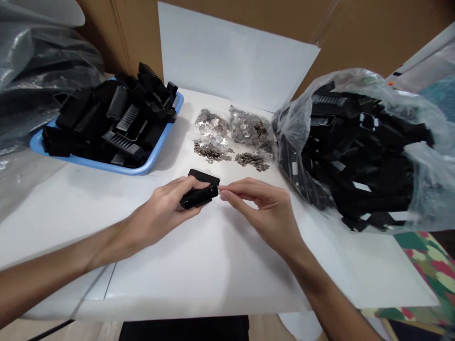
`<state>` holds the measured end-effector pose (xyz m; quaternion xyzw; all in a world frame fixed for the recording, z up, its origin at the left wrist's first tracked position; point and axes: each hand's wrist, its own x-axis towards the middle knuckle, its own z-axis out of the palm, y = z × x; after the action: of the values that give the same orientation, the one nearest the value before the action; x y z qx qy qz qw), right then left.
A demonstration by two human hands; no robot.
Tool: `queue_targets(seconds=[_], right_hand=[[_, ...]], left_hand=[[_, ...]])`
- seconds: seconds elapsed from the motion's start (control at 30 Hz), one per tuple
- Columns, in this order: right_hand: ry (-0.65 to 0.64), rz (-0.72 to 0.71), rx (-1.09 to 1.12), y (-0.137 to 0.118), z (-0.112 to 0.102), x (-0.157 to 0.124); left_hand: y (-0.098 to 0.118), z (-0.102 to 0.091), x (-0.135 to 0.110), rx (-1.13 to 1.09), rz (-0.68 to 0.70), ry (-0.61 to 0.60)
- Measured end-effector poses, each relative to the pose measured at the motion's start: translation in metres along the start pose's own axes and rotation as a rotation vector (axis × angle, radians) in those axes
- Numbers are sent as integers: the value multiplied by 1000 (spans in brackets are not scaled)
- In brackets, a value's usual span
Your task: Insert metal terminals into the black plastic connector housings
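Note:
My left hand (172, 201) is closed around a black plastic part (199, 196), tilted above the white table. Behind it, a flat black piece (204, 177) shows past my fingers; I cannot tell whether it belongs to the same part. The thumb and forefinger of my right hand (261, 203) are pinched together at the right end of the black part. Whatever lies between those fingertips is too small to make out. Just beyond my hands are two loose piles of small metal pieces, a left pile (211, 151) and a right pile (252, 161).
A blue tray (152, 158) heaped with black plastic parts stands at the left. Two clear bags of metal pieces (212, 125) (249, 128) lie behind the piles. On the right sits a large clear bag (295, 123) full of black parts. A white board (234, 52) leans against cardboard.

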<state>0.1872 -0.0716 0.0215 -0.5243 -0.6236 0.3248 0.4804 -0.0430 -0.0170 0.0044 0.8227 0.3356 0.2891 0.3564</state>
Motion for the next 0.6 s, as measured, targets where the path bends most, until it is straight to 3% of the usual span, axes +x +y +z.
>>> queue_targets(seconds=[0.13,0.27,0.33,0.6], right_hand=[[-35,-37,-98,-2,0,-2],[4,98,-26,-1,0,-5],[12,100,-22,0,1,-5],[40,-204,-283,-1,6,-7]], left_hand=[[-1,1,-1,18,23,39],[-2,3,-1,32,26,32],[-2,4,-2,47,49,15],[-3,5,-6,104,200,16]])
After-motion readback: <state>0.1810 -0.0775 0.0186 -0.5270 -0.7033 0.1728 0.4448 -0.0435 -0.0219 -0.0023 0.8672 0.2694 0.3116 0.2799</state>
